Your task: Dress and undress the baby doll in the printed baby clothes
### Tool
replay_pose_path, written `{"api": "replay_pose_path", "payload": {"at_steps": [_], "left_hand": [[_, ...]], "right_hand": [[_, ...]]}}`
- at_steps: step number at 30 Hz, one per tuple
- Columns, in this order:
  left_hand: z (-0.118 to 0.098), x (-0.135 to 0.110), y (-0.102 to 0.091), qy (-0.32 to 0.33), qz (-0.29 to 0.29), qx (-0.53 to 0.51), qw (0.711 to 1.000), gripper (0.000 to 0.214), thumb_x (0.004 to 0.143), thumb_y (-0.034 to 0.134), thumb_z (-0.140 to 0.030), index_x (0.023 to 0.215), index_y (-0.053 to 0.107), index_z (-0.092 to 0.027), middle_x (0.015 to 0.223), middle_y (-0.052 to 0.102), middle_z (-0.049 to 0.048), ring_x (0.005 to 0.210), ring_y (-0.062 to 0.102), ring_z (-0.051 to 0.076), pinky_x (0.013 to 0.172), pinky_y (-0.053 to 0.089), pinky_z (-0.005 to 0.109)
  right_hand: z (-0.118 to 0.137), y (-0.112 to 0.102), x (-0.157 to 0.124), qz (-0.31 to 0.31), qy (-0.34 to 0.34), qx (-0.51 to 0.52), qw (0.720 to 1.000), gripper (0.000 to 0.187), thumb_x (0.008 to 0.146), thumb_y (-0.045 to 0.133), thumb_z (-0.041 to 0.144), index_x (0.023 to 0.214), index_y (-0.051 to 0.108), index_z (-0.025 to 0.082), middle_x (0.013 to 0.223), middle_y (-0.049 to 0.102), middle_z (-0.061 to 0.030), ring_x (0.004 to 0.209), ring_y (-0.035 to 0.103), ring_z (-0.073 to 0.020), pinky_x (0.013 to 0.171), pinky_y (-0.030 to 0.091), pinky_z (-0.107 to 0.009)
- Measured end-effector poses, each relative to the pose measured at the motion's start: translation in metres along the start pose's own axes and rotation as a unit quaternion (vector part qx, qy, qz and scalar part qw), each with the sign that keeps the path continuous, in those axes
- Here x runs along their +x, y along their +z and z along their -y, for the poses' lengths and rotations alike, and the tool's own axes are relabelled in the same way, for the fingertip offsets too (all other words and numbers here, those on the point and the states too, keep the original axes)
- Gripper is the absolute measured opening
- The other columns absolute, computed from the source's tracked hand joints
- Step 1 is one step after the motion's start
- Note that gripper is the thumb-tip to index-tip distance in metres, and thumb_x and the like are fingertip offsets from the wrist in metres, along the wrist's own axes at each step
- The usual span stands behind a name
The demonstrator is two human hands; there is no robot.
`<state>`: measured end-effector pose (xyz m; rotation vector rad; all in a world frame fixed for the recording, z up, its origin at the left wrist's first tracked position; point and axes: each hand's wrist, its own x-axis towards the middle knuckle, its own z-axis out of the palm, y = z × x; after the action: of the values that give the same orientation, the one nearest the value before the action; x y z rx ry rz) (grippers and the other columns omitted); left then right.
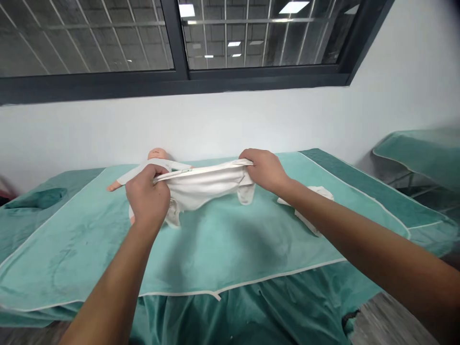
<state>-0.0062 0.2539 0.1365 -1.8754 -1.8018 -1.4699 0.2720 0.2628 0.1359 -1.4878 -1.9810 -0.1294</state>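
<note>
A white cloth garment (204, 188) is stretched between my two hands above the green bed cover. My left hand (149, 191) is closed on its left end, with the thumb along the top edge. My right hand (264, 167) pinches the opposite end. The garment's lower part hangs down, with a short sleeve-like piece at each side. Behind my left hand lies a baby doll (158, 153) in a white top, its head towards the wall and one arm stretched out to the left. Much of the doll's body is hidden by my left hand and the garment.
Another white cloth piece (311, 215) lies crumpled on the bed, partly behind my right forearm. The light green cover (223, 249) has white edging and lies over darker green cloth. A barred window (251, 38) is set in the white wall. Another green-covered surface (420, 153) stands at the right.
</note>
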Motion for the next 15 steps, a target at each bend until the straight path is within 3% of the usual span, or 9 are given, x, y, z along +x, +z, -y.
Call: {"api": "replay_pose_path", "payload": {"at_steps": [3,7,10,12,15], "left_hand": [[0.004,0.002,0.002,0.006,0.033,0.044,0.998,0.029,0.064,0.046,-0.009,0.082,0.066,-0.022,0.080,0.069,0.0007,0.079,0.060,0.021,0.071,0.042,0.029],[0.013,0.001,0.015,-0.036,0.186,0.051,0.981,0.032,0.069,0.049,-0.012,0.090,0.069,-0.023,0.088,0.072,0.0018,0.081,0.063,0.023,0.068,0.044,0.029],[0.024,-0.002,0.030,-0.073,0.289,0.070,0.952,0.034,0.071,0.049,-0.013,0.094,0.071,-0.025,0.093,0.074,0.0014,0.083,0.065,0.023,0.069,0.046,0.029],[0.032,-0.001,0.042,-0.081,0.322,0.105,0.938,0.034,0.072,0.050,-0.014,0.097,0.070,-0.026,0.100,0.074,0.0023,0.092,0.066,0.025,0.072,0.047,0.029],[0.044,0.009,0.062,-0.088,0.330,0.134,0.930,0.033,0.075,0.052,-0.015,0.101,0.069,-0.026,0.108,0.073,0.0041,0.103,0.064,0.027,0.081,0.048,0.032]], "right_hand": [[-0.016,-0.006,-0.001,0.013,0.051,0.015,0.999,0.028,0.075,0.046,0.012,0.089,0.067,0.024,0.090,0.072,-0.0009,0.083,0.061,-0.0203,0.066,0.038,-0.027],[-0.038,-0.015,0.000,0.157,0.085,-0.010,0.984,0.021,0.079,0.047,0.019,0.085,0.067,0.021,0.088,0.072,-0.0034,0.078,0.062,-0.0185,0.062,0.038,-0.025],[-0.052,-0.020,0.005,0.309,0.079,-0.093,0.943,0.020,0.079,0.050,0.018,0.087,0.068,0.021,0.098,0.073,-0.0056,0.081,0.064,-0.0194,0.062,0.040,-0.026],[-0.060,-0.017,0.010,0.392,0.086,-0.153,0.903,0.016,0.077,0.054,0.017,0.083,0.069,0.022,0.095,0.073,-0.0055,0.080,0.066,-0.0210,0.064,0.042,-0.028],[-0.070,-0.003,0.022,0.392,0.112,-0.216,0.887,0.017,0.074,0.060,0.013,0.086,0.070,0.020,0.095,0.073,-0.0092,0.082,0.068,-0.0262,0.069,0.046,-0.034]]}}
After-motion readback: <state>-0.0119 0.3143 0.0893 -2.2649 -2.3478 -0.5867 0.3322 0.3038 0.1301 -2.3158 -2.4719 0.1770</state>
